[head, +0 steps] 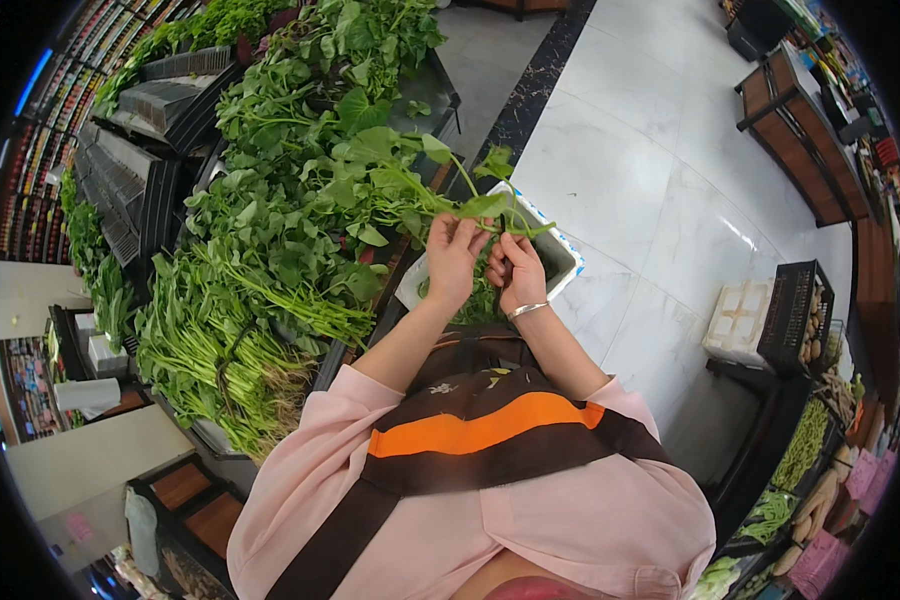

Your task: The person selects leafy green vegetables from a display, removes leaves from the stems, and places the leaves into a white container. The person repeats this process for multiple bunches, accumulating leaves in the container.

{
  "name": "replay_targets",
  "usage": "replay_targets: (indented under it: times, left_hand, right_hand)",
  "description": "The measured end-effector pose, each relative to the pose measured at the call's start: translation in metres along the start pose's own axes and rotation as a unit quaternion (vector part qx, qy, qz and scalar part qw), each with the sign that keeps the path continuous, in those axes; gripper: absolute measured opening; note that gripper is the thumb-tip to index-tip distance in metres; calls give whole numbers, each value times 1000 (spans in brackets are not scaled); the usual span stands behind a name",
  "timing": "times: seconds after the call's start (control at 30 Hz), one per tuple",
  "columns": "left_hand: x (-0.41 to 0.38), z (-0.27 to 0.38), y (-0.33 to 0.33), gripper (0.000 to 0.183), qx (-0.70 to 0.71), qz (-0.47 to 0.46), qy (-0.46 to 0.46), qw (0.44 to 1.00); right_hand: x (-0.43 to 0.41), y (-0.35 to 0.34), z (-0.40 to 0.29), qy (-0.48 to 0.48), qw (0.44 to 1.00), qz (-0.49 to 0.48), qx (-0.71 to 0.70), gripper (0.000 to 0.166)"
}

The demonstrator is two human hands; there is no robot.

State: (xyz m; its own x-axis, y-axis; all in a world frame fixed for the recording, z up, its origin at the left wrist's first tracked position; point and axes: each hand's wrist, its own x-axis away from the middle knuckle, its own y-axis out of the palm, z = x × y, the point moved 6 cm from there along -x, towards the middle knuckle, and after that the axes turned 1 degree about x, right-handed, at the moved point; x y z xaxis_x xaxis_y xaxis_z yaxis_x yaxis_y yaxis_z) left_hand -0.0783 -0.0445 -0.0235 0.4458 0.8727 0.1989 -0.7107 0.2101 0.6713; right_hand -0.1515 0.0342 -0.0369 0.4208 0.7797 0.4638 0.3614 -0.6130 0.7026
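My left hand (454,259) grips leafy green stems (457,204) whose broad leaves stretch up and to the left over the heaped greens. My right hand (521,271), with a silver bracelet (529,309) at the wrist, pinches the cut end of a stem close beside the left fingers. A thin dark item shows by the right fingers; what it is I cannot tell. Below both hands stands a white foam box (568,279) with blue marks on its rim. Loose green leaves (480,300) show in it, partly hidden by my forearms.
Heaped leafy greens (285,187) cover the display stand to the left. A tied bundle of rooted greens (262,375) lies at its near end. On the right are a black plastic crate (786,315), a white foam container (736,322) and a wooden counter (802,142). Pale tiles (615,172) form the floor.
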Motion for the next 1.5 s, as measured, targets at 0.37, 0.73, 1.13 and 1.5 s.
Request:
replay_targets:
  times: [0.37, 0.73, 1.13, 1.5]
  left_hand:
    - [18, -17, -5, 4, -108, -60, 20, 992]
    - [27, 72, -32, 8, -205, 3, 88, 975]
    - [127, 211, -133, 8, -275, 262, 160, 911]
    - [109, 191, -218, 21, -312, 328, -132, 882]
  right_hand:
    - [-7, -51, 34, 200, 935, 98, -275, 21]
    - [-20, -71, 63, 346, 913, 86, -200, 18]
    - [-25, -33, 90, 425, 900, 18, -92, 19]
    - [-29, -28, 94, 414, 908, 31, -53, 20]
